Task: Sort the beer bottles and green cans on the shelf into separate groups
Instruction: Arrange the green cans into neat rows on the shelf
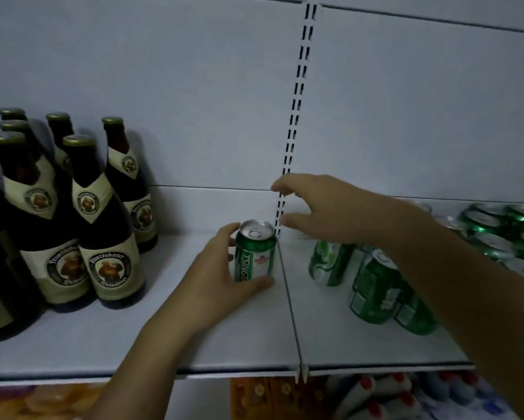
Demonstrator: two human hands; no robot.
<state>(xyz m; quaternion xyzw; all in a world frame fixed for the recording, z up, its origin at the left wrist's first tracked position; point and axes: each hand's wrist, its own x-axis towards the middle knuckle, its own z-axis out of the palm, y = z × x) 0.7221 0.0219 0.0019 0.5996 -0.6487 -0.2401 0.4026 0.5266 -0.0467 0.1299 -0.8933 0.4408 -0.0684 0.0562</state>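
Right now our left hand (pixel 221 277) curls round the green-and-white aluminium beer can (pixel 256 256), thumb low on the near side and fingers wrapped behind, so the hold is fully closed on it. The can stands upright on the white metal shelf (pixel 194 338), near the middle of our view and just on the nine o'clock side of the thin metal seam (pixel 291 304) where two shelf panels meet. Our right hand (pixel 330 207) hovers at one o'clock of the can top, fingers spread and loosely bent, holding nothing.

The dark brown glass beer bottles with cream labels (pixel 103 225) stand grouped at nine o'clock, well apart from the can. The loose green cans (pixel 372 286) stand at three o'clock, past the seam, with a wrapped pack of green cans (pixel 503 228) farther out at two o'clock.

We judge the can belongs with the three o'clock group, and the trouble lies there. If we slide it, its base may catch on the seam and tip. If we lift it, the low thumb hold may let it swing. Our right forearm lies over the loose cans, which stand close together. A dropped elbow or a hasty set-down could knock one into its neighbours and send it off the front edge.
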